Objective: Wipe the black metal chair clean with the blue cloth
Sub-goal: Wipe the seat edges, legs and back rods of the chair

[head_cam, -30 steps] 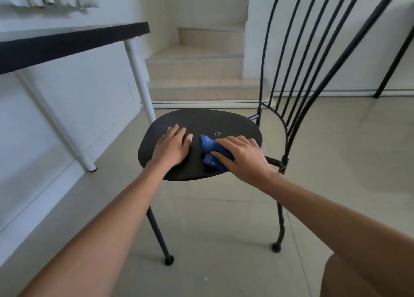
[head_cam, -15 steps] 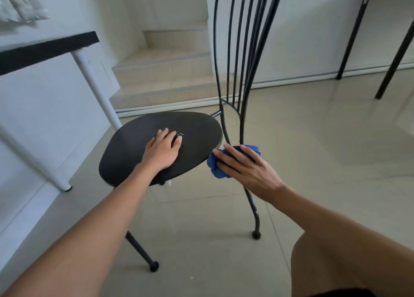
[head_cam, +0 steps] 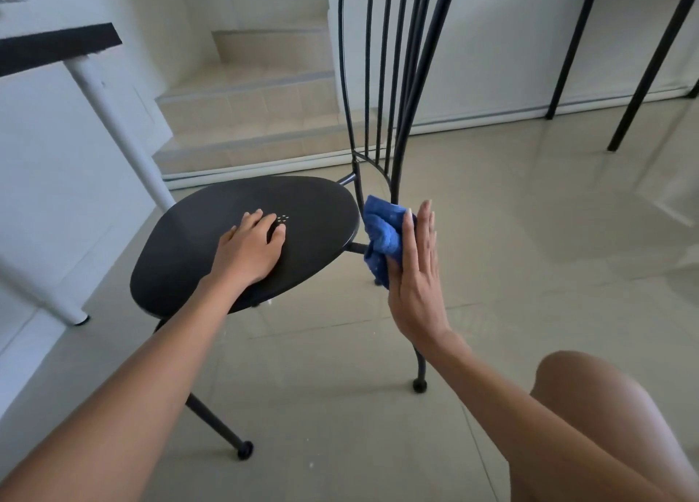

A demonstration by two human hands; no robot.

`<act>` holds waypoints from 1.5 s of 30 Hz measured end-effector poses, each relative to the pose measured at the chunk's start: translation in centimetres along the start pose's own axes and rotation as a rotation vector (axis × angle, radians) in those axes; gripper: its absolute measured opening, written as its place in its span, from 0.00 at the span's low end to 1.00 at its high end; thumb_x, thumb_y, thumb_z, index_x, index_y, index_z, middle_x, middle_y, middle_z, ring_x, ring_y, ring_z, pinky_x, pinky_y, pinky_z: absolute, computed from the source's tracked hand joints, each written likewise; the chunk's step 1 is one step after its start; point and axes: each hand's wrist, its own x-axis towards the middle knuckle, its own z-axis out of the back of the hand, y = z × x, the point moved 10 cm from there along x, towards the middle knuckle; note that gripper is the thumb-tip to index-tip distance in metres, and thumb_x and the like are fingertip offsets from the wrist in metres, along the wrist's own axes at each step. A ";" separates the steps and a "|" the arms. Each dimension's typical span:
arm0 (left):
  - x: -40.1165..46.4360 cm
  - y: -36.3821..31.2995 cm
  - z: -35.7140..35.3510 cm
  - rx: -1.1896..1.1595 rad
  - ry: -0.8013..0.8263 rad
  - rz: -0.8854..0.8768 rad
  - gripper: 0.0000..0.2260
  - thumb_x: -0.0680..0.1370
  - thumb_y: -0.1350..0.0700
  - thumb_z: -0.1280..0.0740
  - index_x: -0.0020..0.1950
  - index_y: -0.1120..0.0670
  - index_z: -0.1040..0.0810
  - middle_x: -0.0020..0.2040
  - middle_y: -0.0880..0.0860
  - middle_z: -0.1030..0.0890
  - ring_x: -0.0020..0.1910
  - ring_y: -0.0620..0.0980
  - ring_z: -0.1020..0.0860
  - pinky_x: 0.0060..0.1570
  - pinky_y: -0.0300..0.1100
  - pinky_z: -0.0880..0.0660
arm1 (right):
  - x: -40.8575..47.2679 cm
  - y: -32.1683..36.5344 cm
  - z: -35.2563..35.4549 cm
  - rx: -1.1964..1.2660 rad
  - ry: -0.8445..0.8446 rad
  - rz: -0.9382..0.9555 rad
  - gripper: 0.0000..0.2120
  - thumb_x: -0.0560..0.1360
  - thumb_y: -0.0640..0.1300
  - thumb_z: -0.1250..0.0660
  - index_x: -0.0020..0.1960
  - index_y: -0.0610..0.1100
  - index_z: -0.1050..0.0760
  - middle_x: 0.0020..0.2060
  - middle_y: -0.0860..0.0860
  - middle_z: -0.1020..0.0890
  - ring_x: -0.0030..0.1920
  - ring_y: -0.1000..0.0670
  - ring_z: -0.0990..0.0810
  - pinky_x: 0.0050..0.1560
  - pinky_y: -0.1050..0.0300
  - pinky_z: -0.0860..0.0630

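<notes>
The black metal chair stands on the tiled floor with its round seat to the left and its tall rod backrest rising at the centre. My left hand lies flat on the seat, fingers spread, holding nothing. My right hand is upright with straight fingers and presses the bunched blue cloth against the base of the backrest rods, just right of the seat edge. The cloth hides the lower joint of the rods.
A black-topped table with a white leg stands at the left by the wall. Tiled steps rise behind the chair. Two black legs of other furniture stand at the far right. My bare knee is at the lower right.
My right hand took the cloth off the seat and moved it right to the base of the backrest, then turned upright with fingers straight. My left hand stayed flat on the seat. The view shifted.
</notes>
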 end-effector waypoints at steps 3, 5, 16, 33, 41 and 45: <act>0.0 -0.1 0.0 0.005 0.001 -0.005 0.24 0.87 0.44 0.52 0.82 0.48 0.38 0.85 0.51 0.43 0.84 0.51 0.47 0.81 0.53 0.48 | -0.8 -0.7 -1.6 0.076 -0.004 -0.080 0.29 0.86 0.48 0.48 0.80 0.33 0.50 0.81 0.39 0.50 0.81 0.42 0.50 0.77 0.38 0.43; 0.0 -0.1 -0.1 0.005 -0.004 -0.005 0.24 0.87 0.44 0.53 0.82 0.48 0.38 0.85 0.52 0.43 0.84 0.52 0.47 0.81 0.53 0.48 | -2.1 -1.8 -2.6 0.079 0.011 -0.135 0.31 0.86 0.52 0.50 0.81 0.34 0.51 0.81 0.41 0.46 0.80 0.43 0.45 0.78 0.45 0.42; -0.1 -0.2 0.0 0.003 -0.003 0.000 0.24 0.87 0.43 0.52 0.81 0.48 0.38 0.84 0.51 0.43 0.84 0.51 0.48 0.81 0.53 0.48 | -2.5 -3.5 -3.2 0.320 0.043 -0.309 0.16 0.85 0.48 0.46 0.69 0.43 0.31 0.56 0.50 0.22 0.55 0.46 0.22 0.59 0.45 0.27; -0.2 -0.3 -0.3 -0.007 0.031 0.027 0.24 0.87 0.44 0.54 0.83 0.47 0.41 0.85 0.51 0.46 0.85 0.52 0.50 0.82 0.53 0.51 | -7.0 -6.3 -4.1 0.187 0.079 -0.499 0.12 0.84 0.55 0.47 0.60 0.54 0.28 0.52 0.61 0.25 0.52 0.56 0.25 0.56 0.49 0.25; 0.0 -0.2 -0.6 0.006 0.041 0.027 0.25 0.87 0.44 0.55 0.83 0.47 0.43 0.85 0.51 0.48 0.85 0.52 0.51 0.82 0.53 0.52 | -0.7 -0.8 -0.9 0.297 -0.012 -0.291 0.19 0.85 0.43 0.42 0.49 0.70 0.30 0.50 0.63 0.22 0.49 0.53 0.22 0.48 0.58 0.25; 0.0 -0.2 -0.8 0.009 0.034 0.036 0.24 0.87 0.44 0.54 0.83 0.47 0.42 0.85 0.51 0.47 0.85 0.51 0.51 0.82 0.53 0.52 | -7.7 -7.4 -5.6 0.122 0.219 -0.330 0.10 0.81 0.44 0.39 0.42 0.55 0.32 0.56 0.60 0.29 0.43 0.49 0.28 0.39 0.52 0.29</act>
